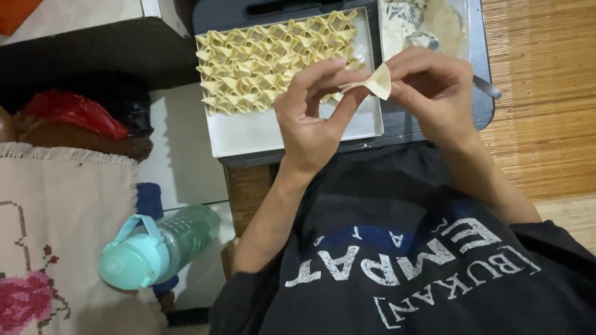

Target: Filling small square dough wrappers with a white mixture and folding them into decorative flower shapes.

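Pinching from both sides, you are holding a small pale dough wrapper (378, 82) between your left hand (310, 115) and right hand (431, 90), fingertips pressed on its edges. It is hanging just above the near, bare end of the white tray (262, 133), with rows of folded pieces (268, 63) lying beyond it.

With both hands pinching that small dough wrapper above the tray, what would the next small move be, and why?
Probably finish the pinch and set the piece in the tray's bare near part. Both the left hand and the right hand hold the dough wrapper by its edges, partly folded. The white tray already holds rows of folded pieces at its far end, with room left nearer the person.
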